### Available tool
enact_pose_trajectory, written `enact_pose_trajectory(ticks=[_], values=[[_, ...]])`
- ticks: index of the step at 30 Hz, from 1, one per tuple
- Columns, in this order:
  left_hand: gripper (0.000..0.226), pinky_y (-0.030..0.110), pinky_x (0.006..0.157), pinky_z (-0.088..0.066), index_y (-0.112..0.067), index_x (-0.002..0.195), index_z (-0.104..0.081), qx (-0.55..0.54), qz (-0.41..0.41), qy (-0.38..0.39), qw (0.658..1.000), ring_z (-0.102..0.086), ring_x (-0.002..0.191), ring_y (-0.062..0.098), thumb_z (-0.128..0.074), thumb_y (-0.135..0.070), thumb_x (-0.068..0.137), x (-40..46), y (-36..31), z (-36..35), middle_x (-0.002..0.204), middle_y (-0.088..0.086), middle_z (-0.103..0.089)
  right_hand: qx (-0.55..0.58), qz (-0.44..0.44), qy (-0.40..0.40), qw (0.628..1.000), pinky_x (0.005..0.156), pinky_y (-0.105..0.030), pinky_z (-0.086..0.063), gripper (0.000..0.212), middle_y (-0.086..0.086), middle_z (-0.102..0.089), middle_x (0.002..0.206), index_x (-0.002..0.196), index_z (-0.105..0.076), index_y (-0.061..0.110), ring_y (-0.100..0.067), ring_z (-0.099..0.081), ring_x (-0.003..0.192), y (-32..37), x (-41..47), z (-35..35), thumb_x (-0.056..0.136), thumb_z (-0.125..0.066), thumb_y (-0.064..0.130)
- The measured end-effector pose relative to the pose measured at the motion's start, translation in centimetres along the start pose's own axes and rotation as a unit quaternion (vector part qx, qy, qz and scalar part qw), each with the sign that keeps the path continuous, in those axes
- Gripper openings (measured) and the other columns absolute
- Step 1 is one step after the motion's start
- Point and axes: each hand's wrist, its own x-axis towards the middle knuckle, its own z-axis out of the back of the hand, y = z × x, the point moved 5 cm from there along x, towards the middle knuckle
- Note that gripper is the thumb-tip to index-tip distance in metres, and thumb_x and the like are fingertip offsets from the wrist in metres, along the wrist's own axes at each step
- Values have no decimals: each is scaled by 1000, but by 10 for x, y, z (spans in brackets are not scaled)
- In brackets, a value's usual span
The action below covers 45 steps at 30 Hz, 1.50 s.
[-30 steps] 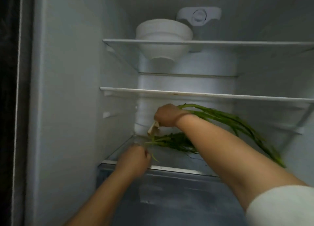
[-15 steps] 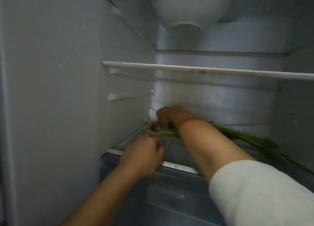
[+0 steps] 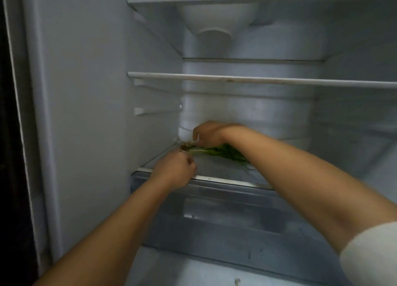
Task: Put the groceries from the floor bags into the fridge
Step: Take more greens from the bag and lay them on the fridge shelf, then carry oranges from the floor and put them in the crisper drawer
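— Head view: where do our greens lie?
— On the lowest glass shelf of the fridge, root ends toward ten o'clock, above the drawer.
— And our hands?
— Our right hand curls over the stems near the roots; our left hand, fingers curled, pinches at the root end. A white bowl sits at twelve o'clock.
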Motion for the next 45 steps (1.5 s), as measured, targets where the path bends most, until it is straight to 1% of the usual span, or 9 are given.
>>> enact_pose_trajectory(ticks=[6, 11, 15, 23, 26, 29, 32, 39, 45], values=[[24, 37, 74, -50, -4, 86, -67, -34, -26, -18, 999, -63, 87, 33, -47, -17, 89, -7, -3, 4, 93, 17, -68, 32, 6, -108, 994, 77, -33, -47, 26, -12, -63, 116, 111, -62, 18, -31, -59, 103, 19, -60, -10, 93, -46, 30], [23, 41, 70, -49, -3, 85, -68, -109, -51, -175, 977, -63, 80, 35, -49, -15, 87, -51, -13, 28, 86, 22, -68, 67, -18, -219, 973, 77, -38, -49, 28, -11, -63, 115, 111, -62, 17, -33, -59, 103, 42, -122, -15, 95, -43, 30], [25, 37, 70, -50, -10, 84, -69, -139, -49, -162, 976, -63, 82, 30, -48, -22, 86, -113, -27, 36, 85, 14, -70, 76, -63, -256, 962, 73, -36, -46, 27, -8, -61, 112, 109, -62, 18, -31, -59, 101, 56, -175, -20, 95, -42, 30], [21, 36, 73, -51, -13, 86, -68, -139, -17, -54, 989, -62, 80, 24, -48, -17, 89, -263, 3, 23, 86, 6, -69, 124, -136, -181, 966, 68, -34, -44, 28, -5, -60, 108, 108, -60, 18, -26, -57, 94, 135, -301, -80, 97, -40, 34], [21, 30, 65, -44, -16, 82, -66, -132, 6, -7, 991, -60, 78, 23, -47, -19, 91, -332, 21, 8, 80, 3, -64, 132, -130, -143, 972, 71, -34, -44, 28, -2, -60, 109, 108, -62, 18, -25, -58, 96, 179, -350, -110, 95, -42, 33], [20, 26, 59, -37, -17, 80, -64, -132, 26, 20, 991, -59, 72, 19, -49, -19, 92, -396, 41, -2, 76, 1, -62, 148, -103, -103, 978, 72, -35, -49, 28, -2, -59, 106, 108, -61, 18, -25, -59, 93, 216, -393, -131, 97, -40, 33], [20, 28, 61, -35, -13, 73, -60, -103, 43, 32, 993, -61, 75, 27, -50, -18, 89, -454, 63, -8, 77, 10, -64, 150, -84, -63, 983, 79, -39, -51, 32, -3, -57, 112, 116, -59, 18, -23, -58, 96, 254, -431, -150, 98, -38, 35], [23, 35, 67, -50, -12, 81, -66, -52, 164, 0, 985, -61, 78, 28, -47, -21, 89, -608, 124, 7, 83, 8, -67, 193, 9, 7, 981, 83, -36, -47, 31, -3, -56, 119, 119, -56, 20, -24, -56, 107, 364, -494, -203, 97, -40, 34], [25, 40, 74, -54, -11, 86, -67, -17, 283, 32, 958, -61, 80, 23, -44, -19, 90, -768, 169, 22, 90, 5, -67, 214, 91, 103, 967, 86, -38, -48, 31, -7, -57, 116, 117, -56, 17, -26, -56, 110, 480, -553, -252, 96, -42, 34]])
